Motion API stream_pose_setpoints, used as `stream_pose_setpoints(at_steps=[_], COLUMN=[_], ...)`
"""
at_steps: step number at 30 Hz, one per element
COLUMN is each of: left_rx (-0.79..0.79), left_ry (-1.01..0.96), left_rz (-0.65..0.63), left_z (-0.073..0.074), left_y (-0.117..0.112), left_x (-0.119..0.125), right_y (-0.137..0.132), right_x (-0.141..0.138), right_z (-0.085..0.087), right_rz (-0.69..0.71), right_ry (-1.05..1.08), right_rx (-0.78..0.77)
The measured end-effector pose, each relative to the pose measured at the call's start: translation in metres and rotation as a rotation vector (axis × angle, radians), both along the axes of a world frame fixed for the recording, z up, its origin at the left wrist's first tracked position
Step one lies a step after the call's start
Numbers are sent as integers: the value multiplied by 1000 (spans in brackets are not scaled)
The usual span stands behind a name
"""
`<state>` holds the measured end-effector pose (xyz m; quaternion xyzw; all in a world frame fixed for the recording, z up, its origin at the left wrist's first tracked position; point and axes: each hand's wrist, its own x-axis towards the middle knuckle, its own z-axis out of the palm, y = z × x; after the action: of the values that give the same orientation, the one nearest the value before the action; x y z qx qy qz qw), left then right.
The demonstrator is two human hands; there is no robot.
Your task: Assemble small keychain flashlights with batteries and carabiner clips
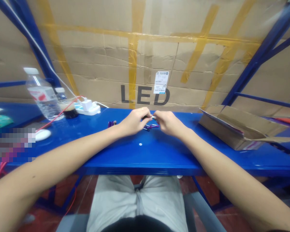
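My left hand [136,121] and my right hand [168,122] meet above the blue table [125,158], fingertips close together. Both are closed in a pinch on a small slim piece [153,117] with white and green on it; the fingers cover most of it, so its kind cannot be made out. Below the fingers lie several thin purple and dark metallic pieces [151,126], partly hidden by the hands. Beside my left wrist sit a few short purple and dark cylinders [111,123], partly behind the forearm.
An open cardboard box [222,129] stands on the right. At the left are a water bottle [42,96], a bottle of dark liquid [69,108], a white power strip with plugs [88,108], a red cable and a white mouse [43,134]. Large cardboard [99,64] backs the table.
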<state>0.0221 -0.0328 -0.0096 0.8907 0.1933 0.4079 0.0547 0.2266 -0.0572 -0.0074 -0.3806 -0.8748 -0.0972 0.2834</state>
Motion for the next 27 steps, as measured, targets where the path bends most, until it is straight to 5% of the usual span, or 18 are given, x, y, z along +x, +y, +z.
stream_pose_setpoints(at_steps=[10,24,27], left_rx=[45,-98,-126], left_ry=[21,-136,-142], left_rz=[3,57,44], left_z=[-3,-3,-5], left_y=[3,7,9], left_x=[-1,0,1], right_y=[-1,12,12], right_x=[-3,6,8], right_z=[4,-1,2], right_rz=[14,132,122], right_ry=[152,543,453], right_rx=[-142,-497,-415])
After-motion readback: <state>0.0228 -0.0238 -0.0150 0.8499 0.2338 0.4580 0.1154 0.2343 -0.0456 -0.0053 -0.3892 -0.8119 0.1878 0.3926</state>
